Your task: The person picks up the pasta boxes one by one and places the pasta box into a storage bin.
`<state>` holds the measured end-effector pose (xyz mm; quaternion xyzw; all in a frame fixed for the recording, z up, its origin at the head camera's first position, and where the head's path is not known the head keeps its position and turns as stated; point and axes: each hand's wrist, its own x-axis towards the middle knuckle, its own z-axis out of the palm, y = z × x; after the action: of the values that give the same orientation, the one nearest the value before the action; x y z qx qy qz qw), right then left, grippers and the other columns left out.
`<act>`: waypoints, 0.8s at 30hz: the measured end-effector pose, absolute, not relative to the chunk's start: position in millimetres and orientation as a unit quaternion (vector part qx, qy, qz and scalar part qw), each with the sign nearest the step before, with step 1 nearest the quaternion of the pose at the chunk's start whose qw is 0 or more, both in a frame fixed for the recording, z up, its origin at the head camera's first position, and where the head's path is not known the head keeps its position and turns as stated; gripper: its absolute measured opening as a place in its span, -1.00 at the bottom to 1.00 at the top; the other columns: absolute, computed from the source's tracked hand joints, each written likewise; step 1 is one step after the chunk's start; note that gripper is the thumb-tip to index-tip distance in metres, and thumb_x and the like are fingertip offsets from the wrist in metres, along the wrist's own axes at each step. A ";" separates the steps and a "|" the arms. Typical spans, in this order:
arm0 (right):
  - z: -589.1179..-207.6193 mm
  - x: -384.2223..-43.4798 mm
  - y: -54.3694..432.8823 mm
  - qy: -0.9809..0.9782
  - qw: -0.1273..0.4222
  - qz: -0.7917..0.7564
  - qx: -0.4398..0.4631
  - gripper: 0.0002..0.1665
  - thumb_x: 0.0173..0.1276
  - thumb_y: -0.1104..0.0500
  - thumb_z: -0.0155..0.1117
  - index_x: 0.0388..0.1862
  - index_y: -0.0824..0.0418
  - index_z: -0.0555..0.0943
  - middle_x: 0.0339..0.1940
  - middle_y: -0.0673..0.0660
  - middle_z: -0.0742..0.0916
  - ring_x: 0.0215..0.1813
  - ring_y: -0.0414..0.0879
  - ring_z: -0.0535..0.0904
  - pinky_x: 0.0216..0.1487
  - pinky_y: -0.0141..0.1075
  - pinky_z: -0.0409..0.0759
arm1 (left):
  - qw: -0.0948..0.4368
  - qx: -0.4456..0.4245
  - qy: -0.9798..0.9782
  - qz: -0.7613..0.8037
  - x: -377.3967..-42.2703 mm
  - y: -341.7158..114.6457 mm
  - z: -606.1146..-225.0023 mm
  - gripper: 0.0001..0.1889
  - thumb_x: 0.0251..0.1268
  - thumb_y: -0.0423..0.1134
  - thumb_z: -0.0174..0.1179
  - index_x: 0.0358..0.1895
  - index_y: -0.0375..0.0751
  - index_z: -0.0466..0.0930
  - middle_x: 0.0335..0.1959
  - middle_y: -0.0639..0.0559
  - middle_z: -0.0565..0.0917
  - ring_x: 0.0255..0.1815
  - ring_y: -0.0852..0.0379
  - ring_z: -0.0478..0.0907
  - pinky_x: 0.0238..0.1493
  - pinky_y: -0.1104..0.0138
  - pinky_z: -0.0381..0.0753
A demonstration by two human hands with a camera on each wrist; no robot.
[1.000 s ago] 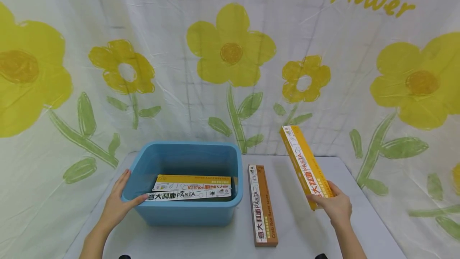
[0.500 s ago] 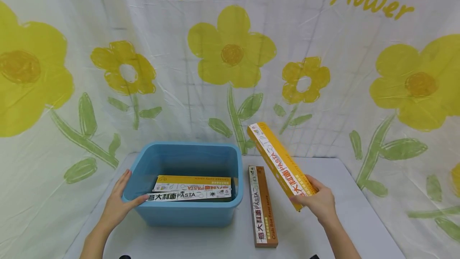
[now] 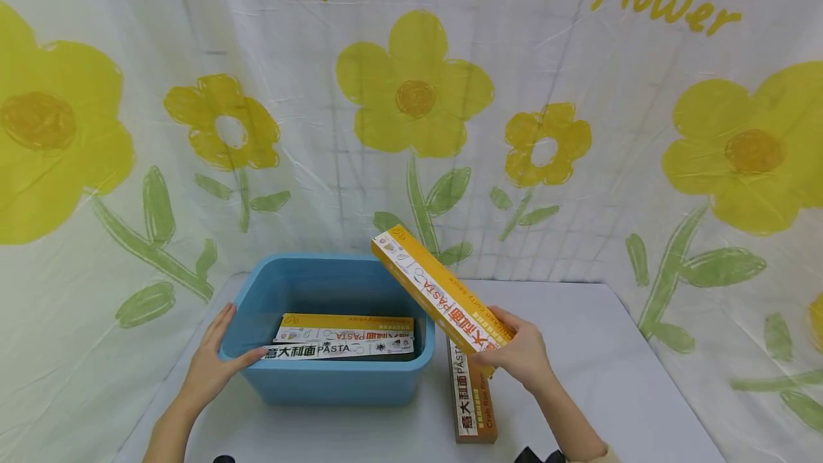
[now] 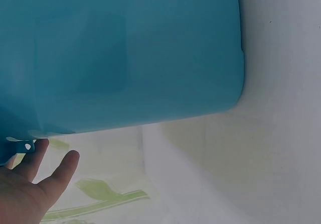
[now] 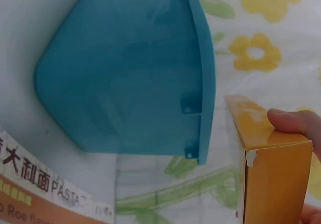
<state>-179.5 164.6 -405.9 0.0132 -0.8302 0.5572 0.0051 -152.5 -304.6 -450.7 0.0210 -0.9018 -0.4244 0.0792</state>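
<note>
My left hand (image 3: 208, 366) holds the front left corner of a blue plastic bin (image 3: 334, 384), thumb over the rim and fingers along its outer left side. In the left wrist view, those fingertips (image 4: 70, 158) show below the bin's wall. Up in the air, my right hand (image 3: 517, 352) grips the near end of a yellow pasta box (image 3: 444, 295). The box slants up to the left, its far end overlapping the bin's right rim in the head view. The right wrist view shows the thumb (image 5: 291, 121) pressed on the box's yellow side.
Inside the bin lie another yellow pasta box (image 3: 347, 324) and a pasta box with a white printed side (image 3: 337, 350). A brown crab roe pasta box (image 3: 472, 406) rests on the white table (image 3: 579, 334), partly covered by the held box. A flower-print curtain (image 3: 308, 184) hangs behind.
My right hand has carried the yellow pasta box leftward, from the table's right side to beside and above the bin's right rim. My left hand stays at the bin's corner.
</note>
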 end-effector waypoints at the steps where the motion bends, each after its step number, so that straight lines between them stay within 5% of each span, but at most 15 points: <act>1: -406.1 -180.2 162.7 -0.832 0.007 0.554 0.019 0.05 -0.27 0.32 0.67 0.31 0.39 0.45 0.07 0.28 0.64 -0.13 0.01 0.52 -0.26 -0.28 0.60 | 0.078 0.021 -0.901 -0.425 -152.5 -304.7 -450.7 0.09 0.17 -0.02 0.34 0.55 -0.29 -0.26 0.55 -0.35 -0.21 0.48 -0.49 -0.25 0.17 -0.51 -0.04; 24: -357.3 -238.3 121.0 -0.900 -0.059 0.372 0.217 -0.02 -0.32 0.22 0.65 0.24 0.30 0.55 -0.06 0.13 0.71 -0.21 -0.08 0.52 -0.28 -0.27 0.56 | 0.084 0.019 -0.903 -0.422 -152.7 -304.0 -452.3 0.10 0.16 -0.04 0.35 0.56 -0.27 -0.26 0.55 -0.35 -0.20 0.48 -0.49 -0.24 0.18 -0.49 -0.02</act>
<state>-238.3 121.0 -357.3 0.2172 -0.9004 0.3724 -0.0589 -152.7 -304.0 -452.3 0.0193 -0.9026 -0.4218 0.0837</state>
